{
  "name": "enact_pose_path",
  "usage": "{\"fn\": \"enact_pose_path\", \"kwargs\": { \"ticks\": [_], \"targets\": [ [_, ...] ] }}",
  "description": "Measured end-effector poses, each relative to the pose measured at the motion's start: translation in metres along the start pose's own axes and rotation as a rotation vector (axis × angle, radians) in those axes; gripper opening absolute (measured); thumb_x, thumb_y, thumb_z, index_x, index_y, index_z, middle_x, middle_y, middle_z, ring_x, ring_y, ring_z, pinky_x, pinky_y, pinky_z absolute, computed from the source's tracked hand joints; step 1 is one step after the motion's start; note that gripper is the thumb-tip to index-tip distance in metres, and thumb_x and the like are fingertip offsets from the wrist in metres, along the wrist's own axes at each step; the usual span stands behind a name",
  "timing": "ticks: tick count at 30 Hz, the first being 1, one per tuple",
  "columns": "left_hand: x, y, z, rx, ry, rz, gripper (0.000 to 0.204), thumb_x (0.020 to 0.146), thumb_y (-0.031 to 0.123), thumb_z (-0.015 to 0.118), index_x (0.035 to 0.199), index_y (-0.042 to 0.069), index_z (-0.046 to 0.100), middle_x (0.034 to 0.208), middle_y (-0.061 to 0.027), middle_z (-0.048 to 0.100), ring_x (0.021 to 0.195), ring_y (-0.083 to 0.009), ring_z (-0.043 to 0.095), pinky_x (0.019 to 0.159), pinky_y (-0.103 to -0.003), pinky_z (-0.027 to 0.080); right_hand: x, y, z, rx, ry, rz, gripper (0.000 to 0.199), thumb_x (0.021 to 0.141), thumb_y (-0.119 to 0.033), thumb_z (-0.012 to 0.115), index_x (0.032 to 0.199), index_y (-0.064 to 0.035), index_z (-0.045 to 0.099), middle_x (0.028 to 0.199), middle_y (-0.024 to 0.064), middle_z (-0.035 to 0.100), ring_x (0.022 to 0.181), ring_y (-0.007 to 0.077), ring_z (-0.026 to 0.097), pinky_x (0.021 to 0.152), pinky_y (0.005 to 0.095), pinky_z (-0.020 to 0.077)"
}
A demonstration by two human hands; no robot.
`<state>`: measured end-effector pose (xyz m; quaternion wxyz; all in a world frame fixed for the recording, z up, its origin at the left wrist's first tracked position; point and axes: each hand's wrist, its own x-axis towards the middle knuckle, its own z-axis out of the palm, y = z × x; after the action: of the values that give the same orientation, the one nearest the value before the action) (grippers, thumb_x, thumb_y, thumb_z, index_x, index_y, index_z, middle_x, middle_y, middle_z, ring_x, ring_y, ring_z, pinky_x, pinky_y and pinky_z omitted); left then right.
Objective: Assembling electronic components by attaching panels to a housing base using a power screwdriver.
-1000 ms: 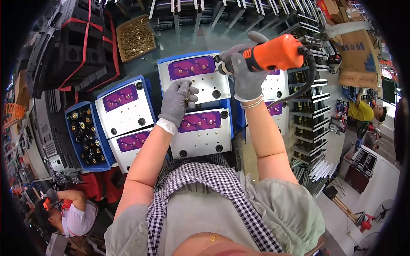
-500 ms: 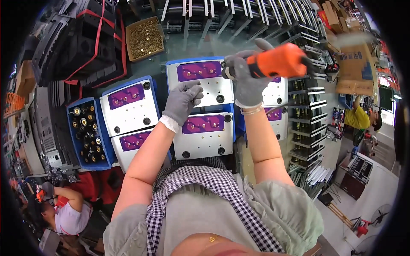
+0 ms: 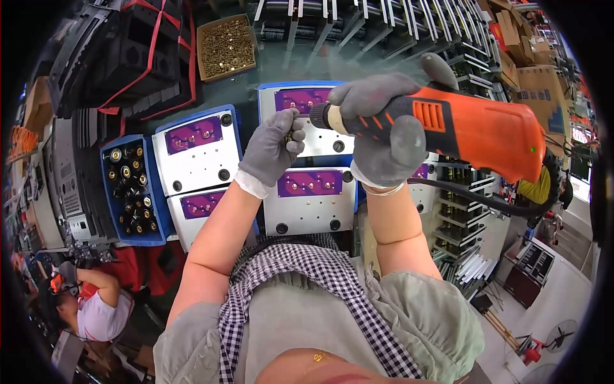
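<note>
My right hand (image 3: 387, 128), in a grey glove, is wrapped around an orange and black electric screwdriver (image 3: 492, 131). The tool lies sideways, raised above the work, its black chuck pointing left. Its thin bit (image 3: 303, 116) reaches the pinched fingertips of my gloved left hand (image 3: 272, 147). Small brass-coloured screws (image 3: 290, 137) show in the left hand's curled fingers; how many is hidden. Beneath are silver metal panels (image 3: 313, 212) with purple circuit boards (image 3: 309, 184) and round black feet (image 3: 281, 228). The tool and right hand cover part of the panels behind.
A carton of brass-coloured screws (image 3: 227, 48) stands at the far left. A blue bin (image 3: 160, 217) holds black round feet. More panels (image 3: 195, 160) sit left. Metal racks (image 3: 464, 217) rise at the right, beside the tool's black cable (image 3: 486, 203). A co-worker (image 3: 105, 307) is at lower left.
The screwdriver has come closer and swung level, its chuck moving left until the bit meets my left fingertips. My left hand has shifted slightly, still pinched.
</note>
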<state>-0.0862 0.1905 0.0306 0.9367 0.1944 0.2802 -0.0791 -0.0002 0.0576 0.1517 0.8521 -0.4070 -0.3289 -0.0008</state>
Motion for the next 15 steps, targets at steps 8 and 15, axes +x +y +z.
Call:
{"fn": "enact_pose_path", "kwargs": {
  "ticks": [8,15],
  "targets": [
    [0.004,0.006,-0.019,-0.158,-0.133,0.010,0.042,0.093,0.047,0.067,0.100,0.006,0.063,0.076,0.0012,0.052,0.062,-0.0105,0.047,0.052,-0.021,0.039,0.003,0.007,0.006,-0.003,0.008,0.051,0.079,0.093,-0.028,0.071,0.148,-0.0038,0.020,0.086,0.0128,0.065,0.072,0.0263,0.067,0.066,0.0404,0.0588],
    [0.000,0.009,-0.024,-0.060,-0.091,0.104,0.048,0.086,0.052,0.072,0.097,0.007,0.064,0.073,0.0016,0.051,0.061,-0.0113,0.047,0.051,-0.024,0.037,0.004,0.012,0.018,0.103,0.041,0.070,0.082,0.091,-0.024,0.075,0.148,-0.0042,0.019,0.089,0.0127,0.066,0.076,0.0280,0.069,0.067,0.0379,0.0596]
  ]
}}
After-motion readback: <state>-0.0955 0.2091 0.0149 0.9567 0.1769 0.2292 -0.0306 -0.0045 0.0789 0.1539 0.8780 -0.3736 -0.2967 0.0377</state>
